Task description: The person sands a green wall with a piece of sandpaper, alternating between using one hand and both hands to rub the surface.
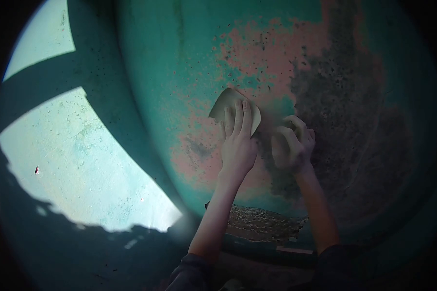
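My left hand point(239, 140) presses a sheet of sandpaper point(222, 103) against a green painted surface point(155, 87), its fingers laid over the paper. The sheet's pale back faces me, and one side curls up beside the fingers. To the right, my right hand point(294, 143) is held close to the same surface with its fingers bent inward. Whatever those fingers may hold is too dim to make out. Around both hands the green paint gives way to pinkish patches point(262, 48) and a rough dark grey patch point(335, 97).
Bright sunlight falls on a pale green panel point(82, 160) at the left, beyond a curved edge. Below the hands, a ragged broken area point(262, 223) exposes rough brown material. A thin light strip point(294, 250) lies beneath it.
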The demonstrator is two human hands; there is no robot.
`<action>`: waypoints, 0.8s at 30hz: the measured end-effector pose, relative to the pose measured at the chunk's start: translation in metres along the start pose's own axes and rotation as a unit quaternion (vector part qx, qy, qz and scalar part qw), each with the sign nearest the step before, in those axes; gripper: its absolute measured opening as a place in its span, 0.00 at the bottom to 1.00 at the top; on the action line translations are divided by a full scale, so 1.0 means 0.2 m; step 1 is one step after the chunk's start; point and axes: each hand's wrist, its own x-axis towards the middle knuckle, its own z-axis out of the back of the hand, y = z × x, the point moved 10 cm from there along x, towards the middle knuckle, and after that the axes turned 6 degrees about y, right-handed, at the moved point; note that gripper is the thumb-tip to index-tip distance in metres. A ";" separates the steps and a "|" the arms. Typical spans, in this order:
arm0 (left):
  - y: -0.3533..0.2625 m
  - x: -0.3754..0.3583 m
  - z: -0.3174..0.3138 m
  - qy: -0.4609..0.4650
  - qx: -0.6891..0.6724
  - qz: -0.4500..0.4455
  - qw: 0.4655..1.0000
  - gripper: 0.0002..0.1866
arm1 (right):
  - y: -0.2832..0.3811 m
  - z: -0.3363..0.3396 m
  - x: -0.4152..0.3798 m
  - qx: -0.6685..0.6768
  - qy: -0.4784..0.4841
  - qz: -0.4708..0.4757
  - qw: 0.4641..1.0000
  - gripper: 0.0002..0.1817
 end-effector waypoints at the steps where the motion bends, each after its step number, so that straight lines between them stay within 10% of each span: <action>1: -0.01 0.10 0.13 -0.039 0.002 -0.017 0.999 0.44 | 0.00 -0.01 -0.01 -0.007 0.011 -0.005 1.000 0.13; 24: -0.03 -0.15 -0.10 -0.071 -0.110 -0.016 0.991 0.41 | 0.01 -0.02 -0.02 -0.034 0.010 -0.016 0.999 0.11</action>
